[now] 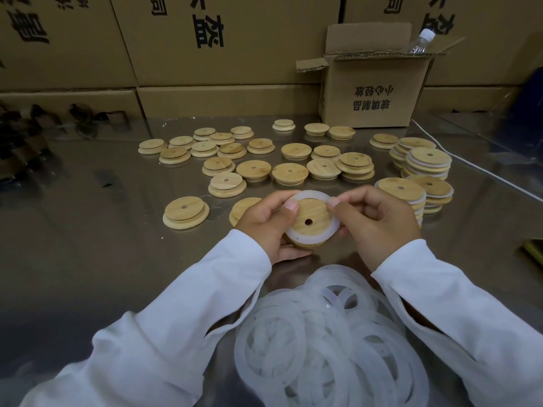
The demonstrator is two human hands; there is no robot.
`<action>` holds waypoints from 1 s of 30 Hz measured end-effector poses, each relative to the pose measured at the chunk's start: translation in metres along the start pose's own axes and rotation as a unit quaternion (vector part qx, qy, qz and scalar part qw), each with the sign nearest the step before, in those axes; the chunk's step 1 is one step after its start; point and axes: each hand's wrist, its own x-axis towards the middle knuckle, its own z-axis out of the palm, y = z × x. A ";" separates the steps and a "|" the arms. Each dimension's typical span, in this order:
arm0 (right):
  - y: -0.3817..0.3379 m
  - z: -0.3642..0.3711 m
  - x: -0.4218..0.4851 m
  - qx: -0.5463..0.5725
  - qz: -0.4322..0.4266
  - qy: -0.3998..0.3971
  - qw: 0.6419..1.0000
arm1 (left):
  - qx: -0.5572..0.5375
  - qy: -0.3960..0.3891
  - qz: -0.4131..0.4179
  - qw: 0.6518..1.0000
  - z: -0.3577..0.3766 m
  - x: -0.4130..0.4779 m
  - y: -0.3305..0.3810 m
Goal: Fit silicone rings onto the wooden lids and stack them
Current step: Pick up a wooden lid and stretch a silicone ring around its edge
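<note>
Lid (313,215) of wood held above the table (88,230), toward its near edge, left hand (264,227) curled round its left side, right hand (379,224) pinching white ring (311,195) at its right rim, loose rings (329,333) heaped by near edge.

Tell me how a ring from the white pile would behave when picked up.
Probably floppy: the silicone rings lie thin, bent and draped over each other. Likely light, and perhaps clingy, since they tangle in the heap.
</note>
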 end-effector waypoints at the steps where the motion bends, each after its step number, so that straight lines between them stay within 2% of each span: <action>1: 0.000 0.000 0.000 -0.001 0.000 0.003 1.000 | 0.003 0.001 0.000 1.000 0.000 0.000 0.000; 14: 0.002 0.000 0.003 -0.005 -0.008 -0.006 1.000 | 0.028 0.024 0.027 0.999 0.002 -0.002 0.002; 22: 0.003 -0.002 0.003 -0.005 -0.017 -0.028 0.999 | 0.062 0.055 0.098 0.992 0.000 -0.004 0.005; 30: 0.000 -0.001 -0.002 0.016 -0.026 -0.042 0.999 | 0.014 0.057 0.078 0.995 0.000 -0.003 0.004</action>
